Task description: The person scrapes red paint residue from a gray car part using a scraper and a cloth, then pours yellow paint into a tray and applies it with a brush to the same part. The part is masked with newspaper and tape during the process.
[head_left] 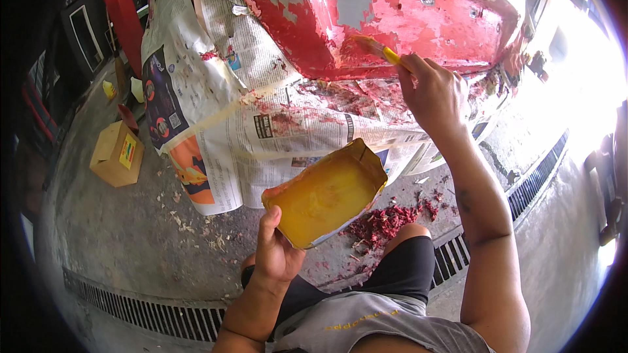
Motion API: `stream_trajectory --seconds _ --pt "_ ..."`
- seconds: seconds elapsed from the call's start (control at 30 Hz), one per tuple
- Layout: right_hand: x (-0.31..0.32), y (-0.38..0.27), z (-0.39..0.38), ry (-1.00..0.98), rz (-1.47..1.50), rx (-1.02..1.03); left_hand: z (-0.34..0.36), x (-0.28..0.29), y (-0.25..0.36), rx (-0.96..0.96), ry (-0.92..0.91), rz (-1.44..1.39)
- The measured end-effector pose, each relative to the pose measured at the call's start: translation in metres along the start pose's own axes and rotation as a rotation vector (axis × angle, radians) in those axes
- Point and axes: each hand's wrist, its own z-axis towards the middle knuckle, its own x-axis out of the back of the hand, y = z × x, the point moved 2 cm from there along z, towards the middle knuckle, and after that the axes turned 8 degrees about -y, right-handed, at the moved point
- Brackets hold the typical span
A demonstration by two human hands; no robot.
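My left hand grips one end of a shallow cut-open container with yellowish liquid in it, thumb over the rim. In my right hand is a paintbrush with a yellow handle. Its bristles touch, or come very near, the lower part of a red painted panel; I cannot tell which. The red coat is wrinkled and peeling, with grey bare patches showing. Below the panel, newspaper sheets are taped up as a cover, strewn with red paint flakes.
A pile of red paint scrapings lies on the concrete floor between my knees and the newspaper. Slotted drain grates cross the floor. To the left stand a cardboard box and a red post. Bright light washes out the right side.
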Motion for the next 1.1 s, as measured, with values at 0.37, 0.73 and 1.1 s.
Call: stream_trajectory --seconds 0.37,0.73,1.1 --pt "0.004 0.028 0.001 0.016 0.114 -0.061 -0.001 0.000 -0.002 -0.007 0.006 0.004" --pt "-0.005 -0.005 -0.062 -0.069 0.259 -0.071 -0.006 0.001 0.004 -0.022 0.032 -0.019" --pt "0.006 0.009 0.018 -0.234 -0.061 0.459 -0.013 0.007 0.005 -0.032 0.069 0.024"
